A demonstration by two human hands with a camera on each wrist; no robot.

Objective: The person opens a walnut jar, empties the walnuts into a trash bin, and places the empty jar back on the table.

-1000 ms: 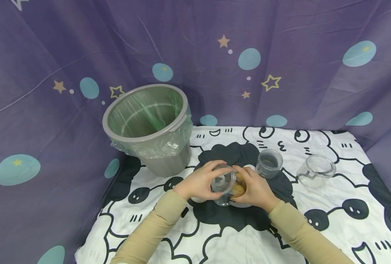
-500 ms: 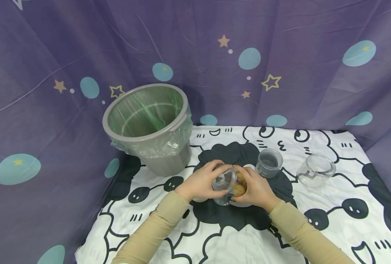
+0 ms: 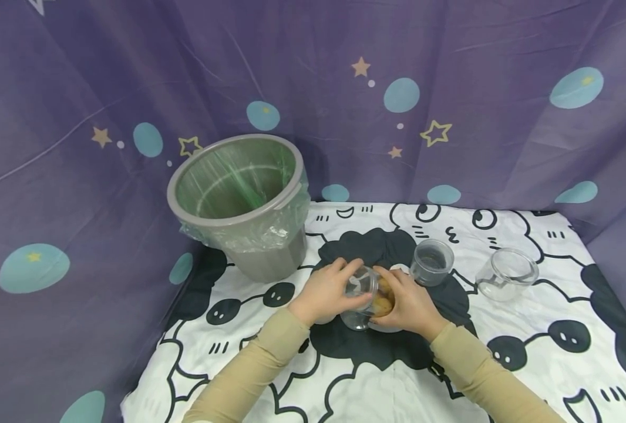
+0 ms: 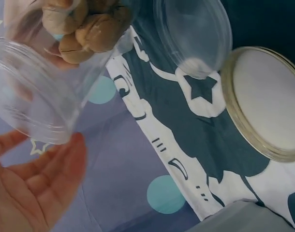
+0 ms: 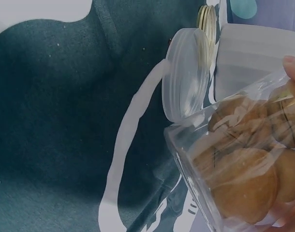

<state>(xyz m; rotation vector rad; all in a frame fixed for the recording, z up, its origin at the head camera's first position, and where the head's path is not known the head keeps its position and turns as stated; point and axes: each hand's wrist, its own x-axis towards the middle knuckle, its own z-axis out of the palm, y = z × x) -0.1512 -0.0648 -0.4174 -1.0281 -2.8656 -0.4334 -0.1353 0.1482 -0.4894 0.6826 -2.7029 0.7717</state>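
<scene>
A clear jar (image 3: pixel 362 286) lies tipped on its side between my hands, held just over the cloth. My right hand (image 3: pixel 410 302) grips the body, fingers above and thumb below, round brown pieces (image 5: pixel 244 186) inside. My left hand (image 3: pixel 323 294) spans the jar's ridged clear end, index finger at the top and thumb at the bottom. In the left wrist view its fingertips (image 4: pixel 77 140) are right at that rim. Beneath the jar lie a clear lid (image 4: pixel 193 34) and a white lid with a gold rim (image 4: pixel 268 96), both largely covered by hands and jar in the head view.
A grey bin (image 3: pixel 271 255) with a thin plastic liner stands at the back left. Right of my hands stand a clear jar with a greyish inside (image 3: pixel 431 262) and another clear jar (image 3: pixel 506 274). A purple curtain (image 3: pixel 318 76) hangs behind the patterned cloth (image 3: pixel 355 388).
My left hand has turned at the jar's end, its fingers drawing back and up from further across the rim. The right hand and the jar body stay in place.
</scene>
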